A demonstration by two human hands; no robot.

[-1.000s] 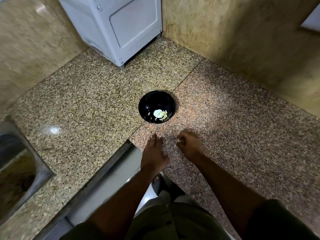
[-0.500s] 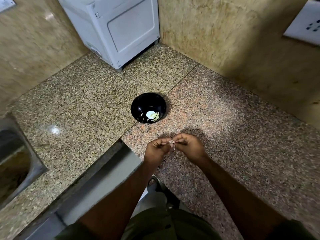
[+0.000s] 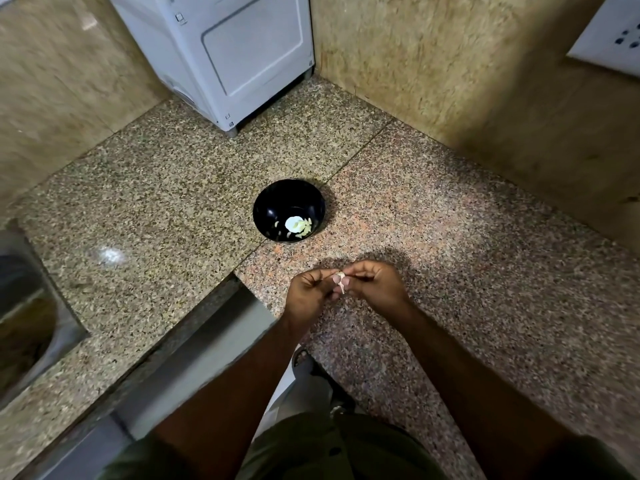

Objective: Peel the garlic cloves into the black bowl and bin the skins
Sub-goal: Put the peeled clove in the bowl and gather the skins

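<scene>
Here, the left hand (image 3: pixel 308 289) and the right hand (image 3: pixel 375 285) are pinching one small garlic clove (image 3: pixel 340 280) between their fingertips, above the stone counter (image 3: pixel 450 271). The black bowl (image 3: pixel 289 210) is sitting at about 11 o'clock from the hands, near them, with pale peeled cloves (image 3: pixel 300 226) lying inside.

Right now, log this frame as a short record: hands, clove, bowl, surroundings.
left hand: pinches the clove, grip at its left side
right hand: pinches the clove from the right
clove: held above the counter, skin partly loose
bowl: black, on the counter beyond the hands, pale cloves inside
appliance: white, in the far corner
sink: at left edge
</scene>
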